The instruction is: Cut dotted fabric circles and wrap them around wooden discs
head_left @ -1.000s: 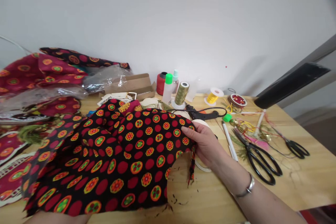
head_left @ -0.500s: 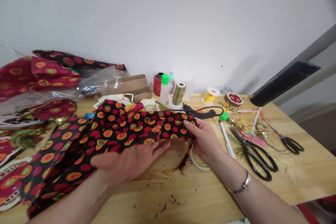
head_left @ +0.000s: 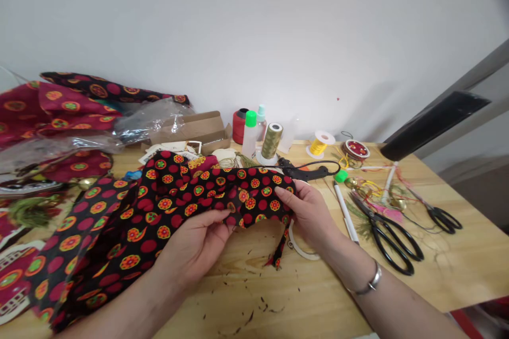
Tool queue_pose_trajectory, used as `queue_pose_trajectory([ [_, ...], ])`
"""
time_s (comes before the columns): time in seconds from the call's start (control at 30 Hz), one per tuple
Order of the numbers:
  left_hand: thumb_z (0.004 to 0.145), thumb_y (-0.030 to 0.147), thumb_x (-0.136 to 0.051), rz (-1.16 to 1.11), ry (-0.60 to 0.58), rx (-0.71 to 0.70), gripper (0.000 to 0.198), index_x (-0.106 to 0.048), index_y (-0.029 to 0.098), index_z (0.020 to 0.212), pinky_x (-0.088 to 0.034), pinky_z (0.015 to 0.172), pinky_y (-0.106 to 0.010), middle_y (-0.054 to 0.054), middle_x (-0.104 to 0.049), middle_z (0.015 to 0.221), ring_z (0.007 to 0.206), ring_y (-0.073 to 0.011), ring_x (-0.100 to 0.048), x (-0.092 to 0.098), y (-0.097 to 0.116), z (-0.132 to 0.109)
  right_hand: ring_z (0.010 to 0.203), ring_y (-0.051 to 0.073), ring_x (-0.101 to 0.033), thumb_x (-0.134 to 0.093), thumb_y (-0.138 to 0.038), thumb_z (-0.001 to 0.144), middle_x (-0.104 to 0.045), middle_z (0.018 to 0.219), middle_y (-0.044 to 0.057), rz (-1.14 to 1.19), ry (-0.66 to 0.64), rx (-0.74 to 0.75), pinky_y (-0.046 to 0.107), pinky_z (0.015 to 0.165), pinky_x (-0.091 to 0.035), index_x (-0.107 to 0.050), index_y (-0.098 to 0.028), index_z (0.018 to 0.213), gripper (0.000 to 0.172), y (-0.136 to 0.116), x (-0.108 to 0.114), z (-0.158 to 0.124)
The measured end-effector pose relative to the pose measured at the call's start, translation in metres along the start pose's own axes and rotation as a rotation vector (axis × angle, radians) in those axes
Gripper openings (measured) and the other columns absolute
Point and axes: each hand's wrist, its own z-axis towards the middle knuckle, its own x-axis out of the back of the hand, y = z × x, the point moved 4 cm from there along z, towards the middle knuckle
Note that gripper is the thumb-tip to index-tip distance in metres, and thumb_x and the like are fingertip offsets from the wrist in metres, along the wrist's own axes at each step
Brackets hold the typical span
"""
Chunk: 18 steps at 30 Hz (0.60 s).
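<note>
A large piece of black fabric (head_left: 159, 217) with red dots and orange flower medallions drapes across the table, lifted along its near edge. My left hand (head_left: 199, 246) pinches that edge near the middle, thumb on top and fingers beneath. At the right end, my right hand (head_left: 308, 209) grips the fabric between thumb and fingers. From this corner hangs a narrow frayed strip (head_left: 281, 246) of the same cloth. A pale ring-shaped piece (head_left: 304, 251) lies on the table behind my right wrist, partly hidden.
Black-handled scissors (head_left: 392, 238) and a smaller pair (head_left: 443, 220) lie at right, near a white pen (head_left: 345, 212). Behind stand an olive thread cone (head_left: 272, 142), a green-capped bottle (head_left: 250, 135) and a yellow spool (head_left: 319, 145). A cardboard box (head_left: 194, 130) and more fabric (head_left: 67, 106) sit at left.
My left hand has turned from an open palm under the fabric to a pinch on its edge. My right hand keeps its hold in about the same place.
</note>
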Motion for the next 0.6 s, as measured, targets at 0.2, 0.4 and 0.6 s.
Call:
queue_pose_trajectory([
  [0.2,0.064,-0.012,-0.037,0.047,-0.183,0.114,0.077,-0.05,0.02,0.133,-0.056,0.083,-0.031,-0.004,-0.074,0.104,0.09,-0.0201,-0.07,-0.007,-0.006,-0.004,0.076,0.017,-0.069,-0.08,-0.03,0.067,-0.074,0.081,0.002,-0.022,-0.012,-0.017,0.032,0.076,-0.054,-0.069,-0.018,0.086,0.026,0.007,-0.001,-0.001],
  [0.4,0.077,0.006,-0.049,0.027,-0.288,0.095,0.054,-0.053,0.014,0.13,-0.048,0.099,-0.044,-0.01,-0.071,0.113,0.107,-0.0267,-0.064,-0.011,-0.003,-0.013,0.075,0.016,-0.068,-0.081,-0.027,0.066,-0.074,0.083,0.002,-0.033,-0.074,-0.071,0.032,0.077,-0.054,-0.067,-0.017,0.086,0.027,0.014,-0.004,-0.003],
  [0.6,0.067,0.012,-0.076,0.285,-0.308,0.108,0.054,-0.063,0.019,0.119,-0.053,0.091,-0.042,-0.007,-0.076,0.098,0.096,-0.0267,-0.069,0.0,-0.017,-0.012,0.074,0.014,-0.066,-0.081,-0.027,0.065,-0.072,0.081,-0.001,-0.097,-0.121,-0.07,0.03,0.077,-0.052,-0.067,-0.019,0.084,0.025,0.011,-0.007,-0.006],
])
